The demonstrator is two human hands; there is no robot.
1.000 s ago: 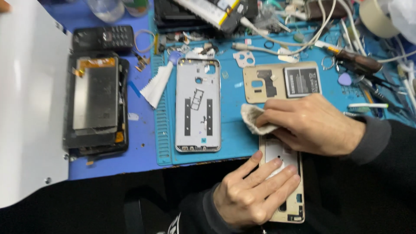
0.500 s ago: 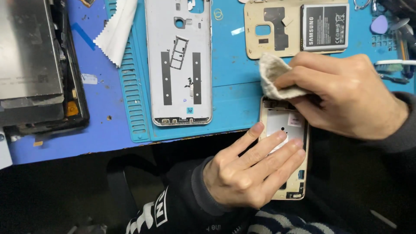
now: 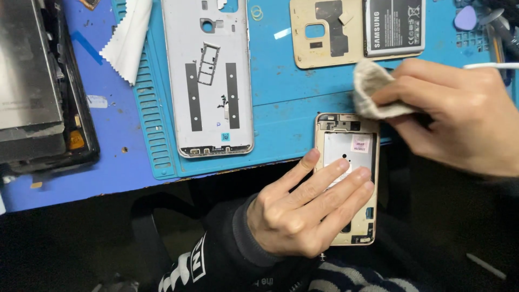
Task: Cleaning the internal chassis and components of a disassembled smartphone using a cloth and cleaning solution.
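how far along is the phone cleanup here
Done: the gold phone is open, its gold back cover and battery lying on the blue mat. In hand: left hand steadies it, right hand holds a cloth above its top. Left: battery and cover refitted.

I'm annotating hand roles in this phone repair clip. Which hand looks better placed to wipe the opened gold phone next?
Probably the right hand: it pinches the beige cloth just above the gold phone's top edge. The left hand lies flat across the phone, steadying it.
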